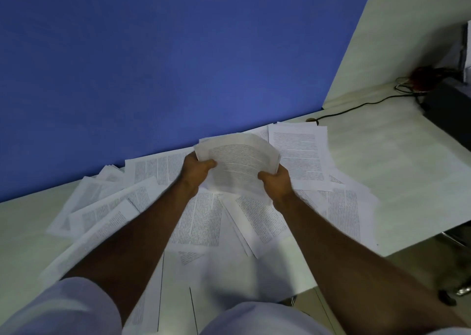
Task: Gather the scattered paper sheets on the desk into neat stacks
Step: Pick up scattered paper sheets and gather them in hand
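A bundle of printed paper sheets [239,164] is held up above the desk, bowed and slightly fanned at its edges. My left hand [197,169] grips its left edge, thumb on top. My right hand [276,182] grips its lower right edge. Below and around them, several loose printed sheets [201,222] lie scattered and overlapping across the white desk [397,171]. More sheets [298,154] lie to the right of the bundle, and others [102,207] fan out to the left.
A blue partition [165,62] stands along the desk's far edge. At the back right, a black cable [356,106] runs to a dark device [448,110]. The desk's right edge drops to the floor [433,266].
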